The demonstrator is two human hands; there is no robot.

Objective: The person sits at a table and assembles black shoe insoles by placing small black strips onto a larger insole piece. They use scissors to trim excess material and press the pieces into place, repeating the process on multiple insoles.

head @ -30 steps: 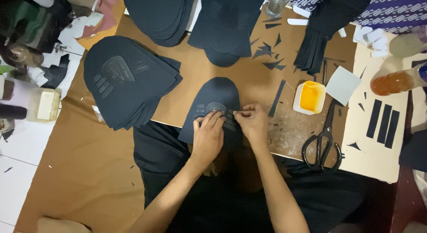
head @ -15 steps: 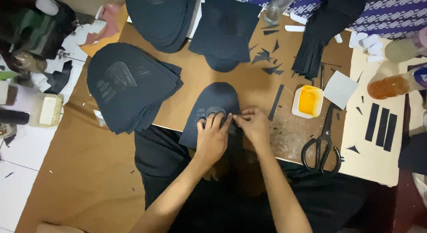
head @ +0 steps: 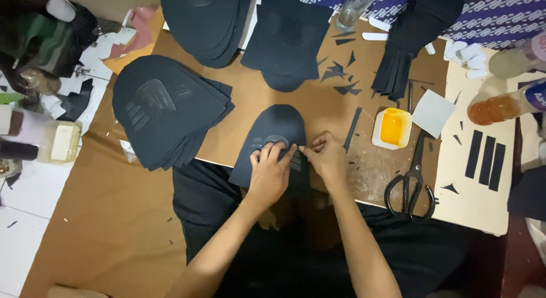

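both hands pressing a small piece onto a dark panel at the tabletop's near edge.

left hand (head: 272, 174) flat, fingers spread and pressing the dark panel (head: 277, 133); right hand (head: 326, 157) with fingers pinched on a small piece at the panel's middle. since the earlier frame the hands have barely shifted and the panel lies in the same spot, so the pressing goes on. nearby: panel stack (head: 165, 116) to the left, yellow glue tray (head: 392, 128) and scissors (head: 412, 184) to the right, on the tabletop (head: 227, 141).
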